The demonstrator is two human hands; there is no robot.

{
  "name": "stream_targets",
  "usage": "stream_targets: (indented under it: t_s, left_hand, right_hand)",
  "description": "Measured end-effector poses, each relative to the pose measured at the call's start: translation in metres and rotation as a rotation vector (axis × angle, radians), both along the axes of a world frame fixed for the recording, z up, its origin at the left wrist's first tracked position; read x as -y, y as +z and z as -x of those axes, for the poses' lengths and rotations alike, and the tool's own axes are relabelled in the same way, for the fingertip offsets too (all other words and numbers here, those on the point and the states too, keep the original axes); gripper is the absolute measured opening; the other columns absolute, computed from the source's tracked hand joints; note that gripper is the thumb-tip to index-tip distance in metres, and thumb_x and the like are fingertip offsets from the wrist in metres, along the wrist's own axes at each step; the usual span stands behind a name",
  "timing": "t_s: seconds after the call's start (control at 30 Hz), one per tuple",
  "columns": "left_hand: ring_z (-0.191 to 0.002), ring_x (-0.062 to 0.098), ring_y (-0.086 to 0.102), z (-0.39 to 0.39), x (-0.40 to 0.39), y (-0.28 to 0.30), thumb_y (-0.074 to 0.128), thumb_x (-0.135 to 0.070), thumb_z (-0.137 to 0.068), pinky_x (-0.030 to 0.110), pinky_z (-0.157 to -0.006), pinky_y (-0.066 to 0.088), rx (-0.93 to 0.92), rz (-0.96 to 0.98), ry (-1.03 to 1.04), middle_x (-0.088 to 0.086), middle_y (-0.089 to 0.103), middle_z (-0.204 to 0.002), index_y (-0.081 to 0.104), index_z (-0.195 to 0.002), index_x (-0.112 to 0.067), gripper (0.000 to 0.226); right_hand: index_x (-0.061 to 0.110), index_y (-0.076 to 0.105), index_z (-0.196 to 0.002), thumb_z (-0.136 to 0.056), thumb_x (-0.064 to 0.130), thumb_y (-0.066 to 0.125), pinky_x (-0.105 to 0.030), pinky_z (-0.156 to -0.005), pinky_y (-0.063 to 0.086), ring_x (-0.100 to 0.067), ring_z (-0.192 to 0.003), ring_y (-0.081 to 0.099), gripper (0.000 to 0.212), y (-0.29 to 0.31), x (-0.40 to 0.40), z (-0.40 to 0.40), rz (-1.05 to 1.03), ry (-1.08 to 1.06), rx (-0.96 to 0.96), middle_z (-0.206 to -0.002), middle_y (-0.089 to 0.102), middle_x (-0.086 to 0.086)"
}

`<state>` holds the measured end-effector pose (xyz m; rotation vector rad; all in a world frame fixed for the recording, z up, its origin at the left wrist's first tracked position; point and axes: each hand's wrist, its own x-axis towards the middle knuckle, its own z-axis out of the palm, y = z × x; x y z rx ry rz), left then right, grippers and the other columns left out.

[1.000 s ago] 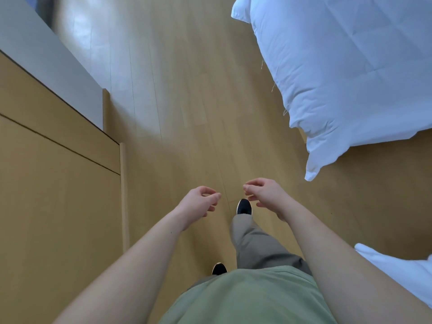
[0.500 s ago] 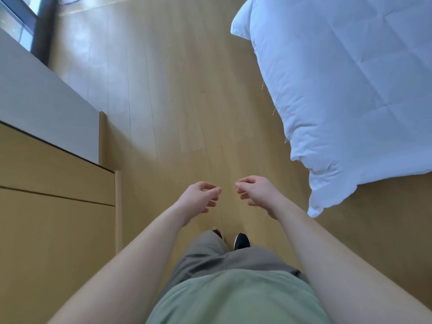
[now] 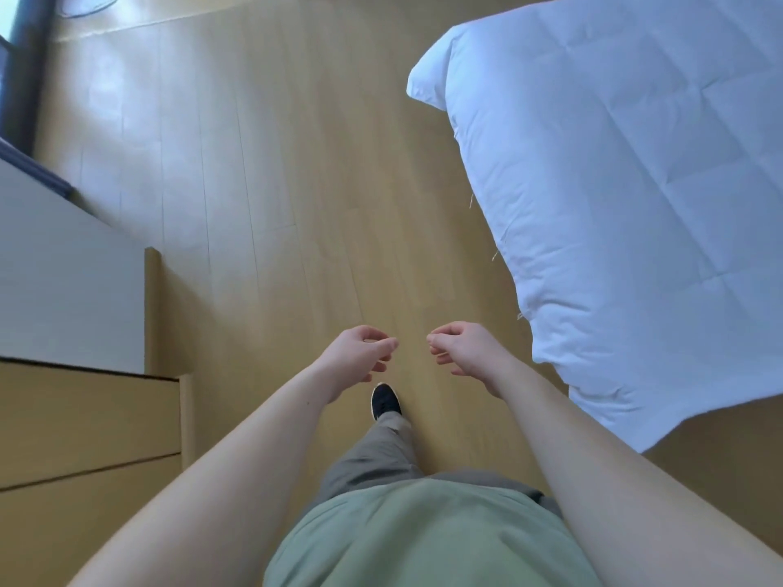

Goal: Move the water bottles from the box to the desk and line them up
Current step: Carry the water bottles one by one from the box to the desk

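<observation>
No water bottle, box or desk top with bottles shows in the head view. My left hand [image 3: 360, 355] and my right hand [image 3: 459, 349] hover side by side in front of me over the wooden floor [image 3: 296, 163]. Both hold nothing, and their fingers hang loosely curled. A small gap separates the two hands. One black shoe [image 3: 384, 401] is stepped forward just below them.
A bed with a white quilt [image 3: 627, 205] fills the right side and hangs down to the floor. A wooden cabinet with a pale top [image 3: 72, 400] stands along the left. A dark window frame [image 3: 23, 69] is at the far left corner. The floor runs between cabinet and bed.
I have walked forward along the floor: the cabinet and the quilt slid down and back in view, and the window corner has come into sight. Both hands stayed empty and loosely curled.
</observation>
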<state>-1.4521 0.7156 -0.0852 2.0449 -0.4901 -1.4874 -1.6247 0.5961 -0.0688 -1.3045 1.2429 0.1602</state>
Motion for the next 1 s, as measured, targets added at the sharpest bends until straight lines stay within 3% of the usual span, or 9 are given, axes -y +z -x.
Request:
stream_targets:
  t_s: [0.3,0.6,1.0]
  left_hand:
    - [-0.088,0.008,0.074,-0.108,0.104,0.003,0.066,-0.046,-0.094,0.028,-0.077,0.058,-0.007,0.010,-0.046,-0.008,0.078,-0.092,0.067,-0.110,-0.028,0.024]
    - [-0.094,0.011,0.073,-0.184,0.220,0.001,0.065,-0.045,-0.096,0.031,-0.083,0.058,0.019,0.004,-0.028,-0.004,0.076,-0.101,0.065,-0.114,-0.026,0.026]
    - [-0.090,0.009,0.073,-0.283,0.393,0.013,0.065,-0.046,-0.096,0.028,-0.077,0.059,0.053,-0.015,0.107,-0.005,0.076,-0.097,0.066,-0.112,-0.027,0.026]
  right_hand:
    - [0.022,0.066,-0.109,-0.096,0.034,0.062,-0.036,-0.091,0.055,-0.011,-0.095,0.069,0.018,0.014,0.103,-0.098,0.039,-0.032,0.007,-0.104,0.072,0.004]
    - [0.016,0.066,-0.116,-0.097,0.031,0.062,-0.042,-0.099,0.053,-0.016,-0.099,0.069,0.024,0.007,0.219,-0.181,0.028,0.001,0.005,-0.107,0.071,0.000]
    - [0.020,0.066,-0.108,-0.097,0.032,0.061,-0.036,-0.089,0.054,-0.016,-0.099,0.068,0.017,0.005,0.418,-0.296,-0.025,0.097,0.024,-0.105,0.071,0.001]
